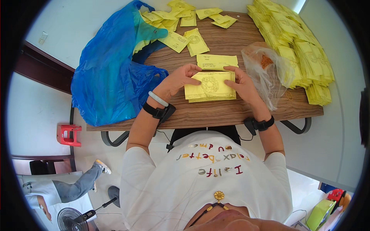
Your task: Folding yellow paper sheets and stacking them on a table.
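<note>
A small stack of yellow paper packets [210, 86] with a round printed design lies at the middle of the table, its edges slightly uneven. My left hand [178, 80] pinches the stack's upper left corner, thumb on top and fingers behind the far edge. At the upper right corner my right hand [243, 85] grips likewise, thumb on the face. Just beyond the stack, between my hands, another yellow packet [217, 61] lies flat with lines of small print. More loose yellow packets [197, 41] are scattered farther back.
A large blue plastic bag [104, 73] with yellow packets at its mouth stands left. On the right sit a clear plastic bag [266, 69] holding orange rubber bands and a tall pile of bundled yellow packets [296, 46]. Behind me are a fan [71, 219], a red stool [69, 134] and another person.
</note>
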Demonstrator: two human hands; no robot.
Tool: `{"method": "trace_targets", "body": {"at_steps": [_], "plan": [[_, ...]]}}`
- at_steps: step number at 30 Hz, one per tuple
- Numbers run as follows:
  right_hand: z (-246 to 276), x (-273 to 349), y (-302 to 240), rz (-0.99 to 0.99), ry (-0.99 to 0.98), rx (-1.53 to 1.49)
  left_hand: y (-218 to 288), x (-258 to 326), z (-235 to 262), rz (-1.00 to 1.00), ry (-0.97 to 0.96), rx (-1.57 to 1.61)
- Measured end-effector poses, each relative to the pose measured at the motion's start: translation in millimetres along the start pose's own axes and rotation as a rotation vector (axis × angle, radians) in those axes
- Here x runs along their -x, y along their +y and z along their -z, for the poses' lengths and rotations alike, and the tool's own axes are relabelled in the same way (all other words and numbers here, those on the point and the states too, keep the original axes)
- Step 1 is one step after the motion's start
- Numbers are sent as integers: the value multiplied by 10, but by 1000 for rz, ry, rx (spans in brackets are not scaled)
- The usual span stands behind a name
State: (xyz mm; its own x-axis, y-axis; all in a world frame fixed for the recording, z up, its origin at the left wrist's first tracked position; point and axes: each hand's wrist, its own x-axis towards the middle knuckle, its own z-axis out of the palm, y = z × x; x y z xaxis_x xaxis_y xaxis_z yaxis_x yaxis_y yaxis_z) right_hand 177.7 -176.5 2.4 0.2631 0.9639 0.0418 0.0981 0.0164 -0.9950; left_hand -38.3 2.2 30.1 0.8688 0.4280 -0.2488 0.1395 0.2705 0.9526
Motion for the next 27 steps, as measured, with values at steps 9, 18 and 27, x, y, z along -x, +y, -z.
{"method": "trace_targets", "body": {"at_steps": [9,18,27], "plan": [[17,27,-41,-81,28,340,-75,17,213,16,77,-397],[-12,77,-30,6,141,624,-110,98,34,-264,162,-1035],[0,70,63,40,162,653,-276,128,-405,-644,106,-1477]]}}
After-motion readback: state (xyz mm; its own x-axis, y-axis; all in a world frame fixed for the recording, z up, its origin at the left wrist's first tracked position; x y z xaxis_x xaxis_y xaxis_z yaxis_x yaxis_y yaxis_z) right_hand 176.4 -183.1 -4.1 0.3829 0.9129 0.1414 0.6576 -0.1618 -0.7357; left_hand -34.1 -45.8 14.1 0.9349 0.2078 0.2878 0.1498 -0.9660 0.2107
